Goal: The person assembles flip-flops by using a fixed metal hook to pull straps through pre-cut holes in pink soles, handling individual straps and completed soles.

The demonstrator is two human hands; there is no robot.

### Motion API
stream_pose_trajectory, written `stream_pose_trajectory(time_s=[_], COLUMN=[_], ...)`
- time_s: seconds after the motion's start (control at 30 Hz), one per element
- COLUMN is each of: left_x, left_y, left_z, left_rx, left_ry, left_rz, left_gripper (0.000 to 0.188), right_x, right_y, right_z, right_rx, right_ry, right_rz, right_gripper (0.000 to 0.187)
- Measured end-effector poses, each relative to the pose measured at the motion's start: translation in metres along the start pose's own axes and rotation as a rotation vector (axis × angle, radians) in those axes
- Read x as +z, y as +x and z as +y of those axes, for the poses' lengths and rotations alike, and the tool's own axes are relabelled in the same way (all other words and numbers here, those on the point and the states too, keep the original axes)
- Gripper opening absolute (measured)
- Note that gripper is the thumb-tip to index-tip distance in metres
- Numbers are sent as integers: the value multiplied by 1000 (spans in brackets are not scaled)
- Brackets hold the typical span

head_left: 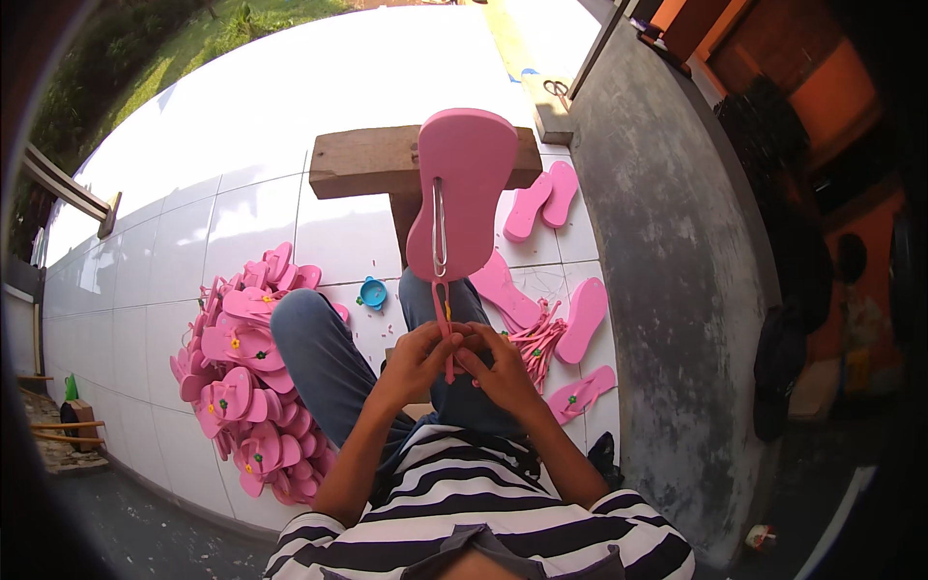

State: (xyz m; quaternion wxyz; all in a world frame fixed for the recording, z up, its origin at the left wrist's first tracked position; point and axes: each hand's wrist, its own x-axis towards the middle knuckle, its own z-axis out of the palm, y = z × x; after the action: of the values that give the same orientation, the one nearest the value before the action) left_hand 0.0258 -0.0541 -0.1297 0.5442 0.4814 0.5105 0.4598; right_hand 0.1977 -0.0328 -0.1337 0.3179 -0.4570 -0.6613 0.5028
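Note:
A pink flip-flop sole stands out above my knees, in front of the wooden stand. A bent metal wire tool runs down its face and loops at its lower end. From that loop a pink sandal strap with a bit of yellow on it hangs down to my fingers. My left hand is closed, pinching the strap. My right hand meets it there, thumb and fingers bent around the strap's lower part. The fingertips partly hide the strap.
A wooden T-shaped stand rises ahead. To the left lies a heap of pink flip-flops. A blue dish sits on the tiles. Loose straps and soles lie right, beside a grey ledge; scissors rest farther off.

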Motion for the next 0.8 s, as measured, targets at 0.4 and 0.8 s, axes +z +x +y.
stream_pose_trajectory(time_s=[0.4,0.8], left_x=[-3,-30], left_y=[-24,-26], left_z=[17,46], left_rx=[-91,132], left_ry=[102,-348], left_rz=[140,59], left_gripper=[39,52], right_x=[-22,-45], right_y=[1,-15], right_z=[-21,-43], right_rx=[10,120], right_ry=[-145,390], right_rz=[-501,-226], right_gripper=[43,33])
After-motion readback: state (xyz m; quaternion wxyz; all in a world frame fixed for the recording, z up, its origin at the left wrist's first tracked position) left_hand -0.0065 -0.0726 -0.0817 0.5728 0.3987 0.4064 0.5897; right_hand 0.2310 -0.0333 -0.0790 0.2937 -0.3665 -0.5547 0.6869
